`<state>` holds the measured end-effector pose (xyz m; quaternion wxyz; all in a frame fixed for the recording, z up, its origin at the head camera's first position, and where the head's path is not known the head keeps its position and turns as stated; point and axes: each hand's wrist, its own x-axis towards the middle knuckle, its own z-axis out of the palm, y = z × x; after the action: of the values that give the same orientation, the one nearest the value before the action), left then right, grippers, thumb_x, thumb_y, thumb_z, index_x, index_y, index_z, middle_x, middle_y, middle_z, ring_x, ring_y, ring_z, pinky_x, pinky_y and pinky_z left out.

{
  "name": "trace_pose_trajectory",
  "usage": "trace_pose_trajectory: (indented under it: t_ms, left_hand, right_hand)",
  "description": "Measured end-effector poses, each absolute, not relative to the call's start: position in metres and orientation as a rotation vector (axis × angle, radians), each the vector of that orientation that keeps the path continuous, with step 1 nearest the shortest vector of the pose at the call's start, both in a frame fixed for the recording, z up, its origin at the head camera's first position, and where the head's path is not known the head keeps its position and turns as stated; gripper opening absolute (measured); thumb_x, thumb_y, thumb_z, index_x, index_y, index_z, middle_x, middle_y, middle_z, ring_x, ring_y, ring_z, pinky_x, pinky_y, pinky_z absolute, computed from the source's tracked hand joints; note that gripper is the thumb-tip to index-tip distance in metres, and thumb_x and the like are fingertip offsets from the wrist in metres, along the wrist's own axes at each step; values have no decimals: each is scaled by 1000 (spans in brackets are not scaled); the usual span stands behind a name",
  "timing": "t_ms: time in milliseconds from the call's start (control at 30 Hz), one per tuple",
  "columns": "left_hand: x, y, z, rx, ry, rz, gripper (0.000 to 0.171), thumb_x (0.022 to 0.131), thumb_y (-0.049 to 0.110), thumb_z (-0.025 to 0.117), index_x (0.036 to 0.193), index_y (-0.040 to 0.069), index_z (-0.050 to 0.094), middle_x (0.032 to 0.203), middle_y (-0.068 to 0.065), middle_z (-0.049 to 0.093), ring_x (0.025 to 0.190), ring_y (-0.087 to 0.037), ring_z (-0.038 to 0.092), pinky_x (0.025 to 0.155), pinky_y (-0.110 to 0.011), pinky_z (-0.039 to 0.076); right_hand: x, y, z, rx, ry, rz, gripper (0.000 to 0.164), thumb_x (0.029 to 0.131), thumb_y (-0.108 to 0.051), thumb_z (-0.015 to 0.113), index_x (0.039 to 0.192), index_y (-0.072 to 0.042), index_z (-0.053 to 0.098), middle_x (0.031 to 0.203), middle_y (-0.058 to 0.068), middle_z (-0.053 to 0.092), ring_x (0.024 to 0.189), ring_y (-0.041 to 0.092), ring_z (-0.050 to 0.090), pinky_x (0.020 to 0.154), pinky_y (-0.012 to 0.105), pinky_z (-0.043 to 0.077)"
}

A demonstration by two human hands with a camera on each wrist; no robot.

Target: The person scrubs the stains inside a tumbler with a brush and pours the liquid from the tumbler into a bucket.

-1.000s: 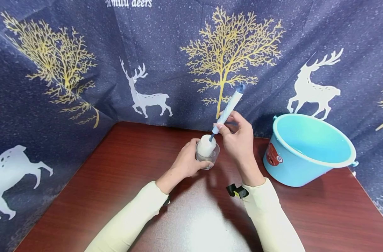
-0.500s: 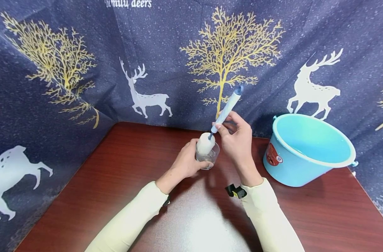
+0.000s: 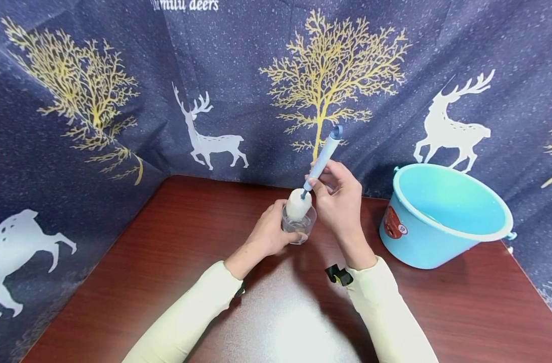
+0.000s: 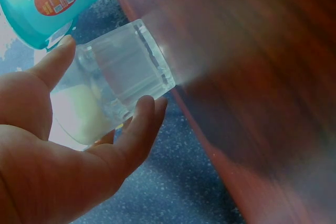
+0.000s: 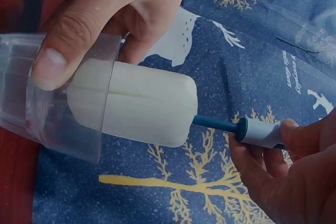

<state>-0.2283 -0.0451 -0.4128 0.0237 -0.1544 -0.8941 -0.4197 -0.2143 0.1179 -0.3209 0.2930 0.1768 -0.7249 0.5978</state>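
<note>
My left hand [image 3: 271, 233] grips a clear plastic cup [image 3: 304, 227], its thumb on the near side and fingers behind. In the left wrist view the cup [image 4: 126, 64] has a thick, see-through base. A sponge cup brush [image 3: 322, 161] leans into the cup's mouth; it has a pale blue handle and a dark blue stem. My right hand [image 3: 341, 204] pinches the lower handle between thumb and fingers. The white sponge head [image 5: 147, 100] is partly inside the cup, with its upper part out past the rim. The left hand's far fingers are partly hidden behind the cup.
A light blue bucket [image 3: 432, 252] with a red label stands at the right of the dark red wooden table [image 3: 189, 222]. Behind the table hangs a navy cloth [image 3: 239, 60] printed with deer and golden trees.
The brush's sponge head has risen a little in the cup, and its handle has swung left, more upright. My right hand has shifted slightly left. The left hand and cup have stayed in place.
</note>
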Motion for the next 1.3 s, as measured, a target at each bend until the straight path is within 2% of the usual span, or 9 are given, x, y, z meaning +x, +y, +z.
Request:
trace_pose_trajectory:
  t_ms: [200, 333, 433, 700, 1000, 1300]
  left_hand:
    - [-228, -45, -413, -493, -2759, -1299, 89, 78, 30, 98, 147, 4, 48, 135, -13, 63, 123, -30, 63, 106, -43, 51]
    - [-228, -45, -412, -489, -2765, -1289, 87, 78, 30, 98, 146, 5, 49, 135, -13, 63, 124, -31, 63, 107, -43, 51]
    - [-228, -44, -411, -481, -2773, -1281, 87, 79, 31, 97, 146, 5, 48, 135, -12, 63, 124, -30, 62, 107, -44, 51]
    - [-227, -45, -409, -486, -2793, -1256, 89, 80, 33, 96, 147, 4, 47, 137, -13, 62, 126, -31, 61, 108, -44, 50]
    - [-227, -45, -410, -508, -2786, -1223, 89, 80, 34, 96, 148, 4, 47, 139, -14, 62, 128, -33, 61, 109, -45, 49]
    - [-228, -46, -412, -522, -2779, -1229, 88, 79, 32, 97, 147, 3, 47, 138, -14, 62, 127, -32, 61, 109, -44, 49]
  right_hand:
    - [-213, 116, -320, 519, -1928, 1542, 35, 89, 19, 70, 118, 1, 75, 108, 15, 69, 100, 34, 76, 82, 27, 63]
    - [-212, 116, -319, 541, -1947, 1464, 37, 87, 20, 71, 116, -1, 76, 104, 11, 69, 95, 24, 74, 82, 28, 63]
    - [-211, 116, -319, 557, -1967, 1371, 37, 85, 19, 74, 115, -3, 77, 101, 10, 70, 90, 17, 67, 78, 22, 59]
    - [-210, 115, -318, 597, -1980, 1255, 39, 85, 18, 76, 115, -6, 78, 95, 9, 69, 85, 19, 60, 69, 16, 49]
    - [-207, 114, -315, 604, -2001, 1234, 34, 83, 17, 78, 112, -2, 76, 97, 12, 68, 86, 21, 60, 70, 18, 48]
    - [-205, 114, -313, 592, -2022, 1220, 36, 84, 17, 77, 114, -3, 77, 95, 11, 67, 84, 15, 60, 71, 20, 50]
